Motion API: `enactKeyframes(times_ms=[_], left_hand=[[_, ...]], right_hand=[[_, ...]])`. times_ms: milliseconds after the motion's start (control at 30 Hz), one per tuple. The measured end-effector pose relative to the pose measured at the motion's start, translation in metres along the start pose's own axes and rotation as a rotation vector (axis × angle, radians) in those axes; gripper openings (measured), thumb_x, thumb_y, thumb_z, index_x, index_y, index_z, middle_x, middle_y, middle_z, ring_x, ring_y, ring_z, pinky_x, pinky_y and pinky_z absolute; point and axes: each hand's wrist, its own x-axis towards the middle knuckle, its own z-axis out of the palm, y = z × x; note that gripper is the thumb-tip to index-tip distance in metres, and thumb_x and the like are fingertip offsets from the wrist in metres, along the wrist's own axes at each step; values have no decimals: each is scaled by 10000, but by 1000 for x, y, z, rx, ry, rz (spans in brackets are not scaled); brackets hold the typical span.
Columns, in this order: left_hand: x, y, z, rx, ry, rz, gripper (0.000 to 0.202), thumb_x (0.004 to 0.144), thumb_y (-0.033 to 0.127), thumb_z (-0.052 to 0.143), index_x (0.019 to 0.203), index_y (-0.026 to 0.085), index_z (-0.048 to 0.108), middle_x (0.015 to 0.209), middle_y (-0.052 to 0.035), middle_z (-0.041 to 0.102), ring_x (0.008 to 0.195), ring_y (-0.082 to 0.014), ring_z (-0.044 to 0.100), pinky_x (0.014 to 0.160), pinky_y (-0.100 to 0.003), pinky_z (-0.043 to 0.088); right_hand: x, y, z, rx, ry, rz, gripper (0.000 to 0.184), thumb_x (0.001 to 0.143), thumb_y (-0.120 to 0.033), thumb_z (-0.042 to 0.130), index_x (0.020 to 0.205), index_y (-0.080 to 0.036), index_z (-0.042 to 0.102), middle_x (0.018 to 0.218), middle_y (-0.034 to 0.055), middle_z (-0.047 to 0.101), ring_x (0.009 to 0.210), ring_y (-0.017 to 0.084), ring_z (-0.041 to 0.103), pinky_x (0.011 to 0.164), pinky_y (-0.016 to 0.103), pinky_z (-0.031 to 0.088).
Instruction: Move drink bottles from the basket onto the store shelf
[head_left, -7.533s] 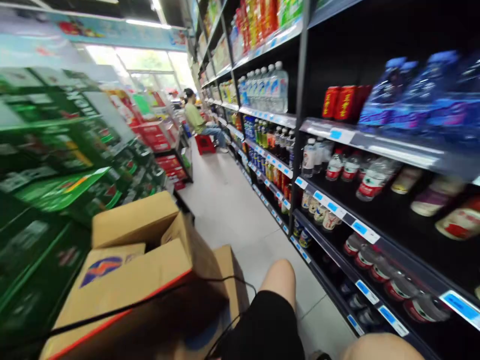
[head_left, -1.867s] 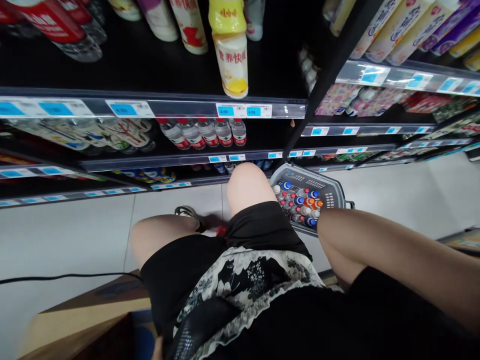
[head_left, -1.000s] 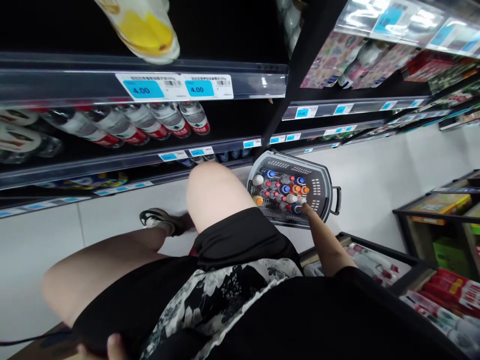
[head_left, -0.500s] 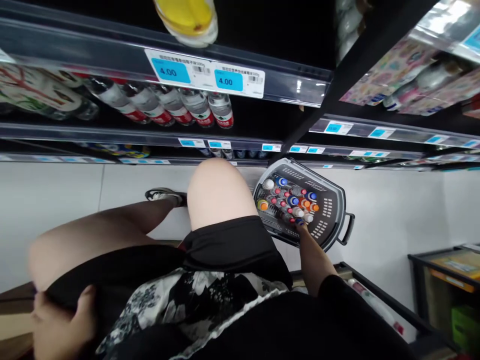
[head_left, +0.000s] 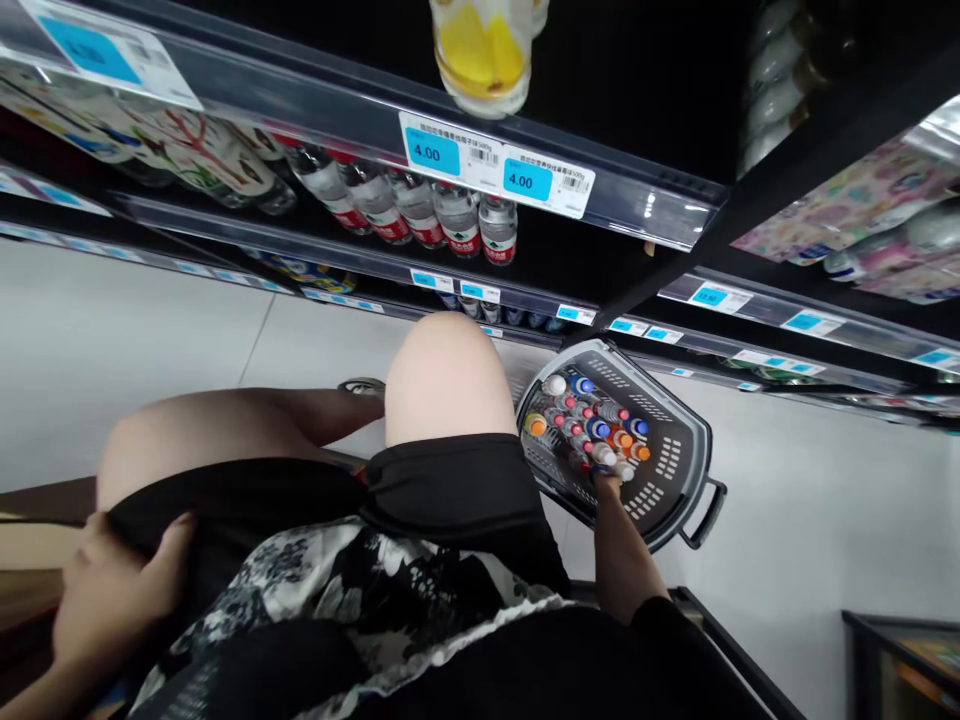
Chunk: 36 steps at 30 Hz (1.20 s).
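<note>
Left hand (head_left: 112, 595) shifted up, clasping shorts (head_left: 300, 500), right hand (head_left: 609, 488) on bottle caps (head_left: 592, 430) in basket (head_left: 675, 455), its grip unclear.

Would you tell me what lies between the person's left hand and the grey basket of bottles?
In the head view, the person's own lap: the black shorts and a raised bare knee lie between the left hand and the basket.

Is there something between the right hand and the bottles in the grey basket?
Nothing visible stands between them. The right hand is at the nearest caps of the bottles in the basket. The knee is off to the side, not between.
</note>
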Motion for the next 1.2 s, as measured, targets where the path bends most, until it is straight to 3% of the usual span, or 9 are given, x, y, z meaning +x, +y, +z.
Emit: enactKeyframes(times_ms=[133, 333, 533, 600, 667, 833, 933, 1033, 1200], left_hand=[[-6, 3, 6, -11, 38, 61, 1013, 916, 693, 406, 1651, 44, 152, 1656, -331, 300, 1487, -543, 373, 1177, -660, 357], [-11, 8, 9, -12, 92, 232, 1035, 874, 703, 452, 1649, 64, 198, 1695, -291, 248, 1547, -483, 311, 1221, -612, 329], [-14, 31, 12, -212, 132, 476, 749, 863, 544, 610, 1464, 103, 539, 1617, -214, 456, 1506, -418, 409, 1243, -581, 319], [-25, 45, 15, -433, -13, 605, 671, 878, 470, 620, 1442, 112, 554, 1576, -174, 529, 1457, -349, 491, 1248, -522, 347], [-45, 57, 14, -623, -346, 774, 663, 872, 487, 662, 1431, 146, 562, 1523, -142, 596, 1389, -308, 567, 1242, -488, 379], [-105, 64, -11, -596, -974, 1194, 663, 822, 505, 784, 1409, 250, 609, 1543, -118, 584, 1422, -325, 542, 1238, -541, 396], [-126, 47, -22, -674, -1143, 1330, 862, 763, 422, 866, 1531, 308, 492, 1638, -121, 471, 1482, -354, 474, 1216, -561, 419], [-130, 25, -20, -693, -1252, 1414, 1084, 647, 405, 948, 1584, 304, 413, 1663, -142, 429, 1491, -380, 456, 1219, -574, 404], [-116, -4, -6, -586, -990, 1285, 999, 620, 382, 937, 1499, 220, 490, 1433, -150, 654, 1300, -367, 629, 1135, -558, 482]], right_hand=[[-11, 11, -3, 32, 43, 142, 465, 1005, -465, 628, 1312, -116, 616, 1242, 156, 695, 1112, 273, 699, 945, 421, 564], [-77, 39, -27, 63, 210, 30, 511, 810, -496, 740, 1200, -180, 647, 1055, 145, 763, 1015, 326, 721, 850, 371, 513], [-200, 38, -87, 412, 883, -491, 360, 744, -486, 696, 916, -170, 713, 794, 60, 731, 688, 209, 675, 663, 298, 519], [-240, 26, -116, 473, 1014, -724, 290, 747, -430, 745, 897, -187, 699, 761, 26, 711, 630, 173, 648, 604, 270, 510], [-276, 10, -145, 502, 1103, -968, 288, 717, -414, 788, 883, -206, 678, 749, 6, 689, 608, 165, 636, 575, 274, 506], [-352, -45, -191, 852, 1260, -1425, 304, 751, -519, 714, 860, -248, 627, 653, -33, 526, 496, 147, 495, 524, 323, 465], [-384, -84, -199, 1088, 1083, -1508, 297, 782, -543, 661, 846, -255, 628, 673, -15, 509, 524, 159, 496, 517, 324, 433], [-400, -126, -194, 1142, 683, -1560, 301, 753, -536, 694, 829, -244, 691, 688, 1, 588, 546, 160, 540, 485, 294, 400], [-400, -208, -151, 1222, 100, -1343, 248, 661, -417, 851, 741, -223, 718, 713, -14, 678, 621, 149, 593, 603, 281, 512]])
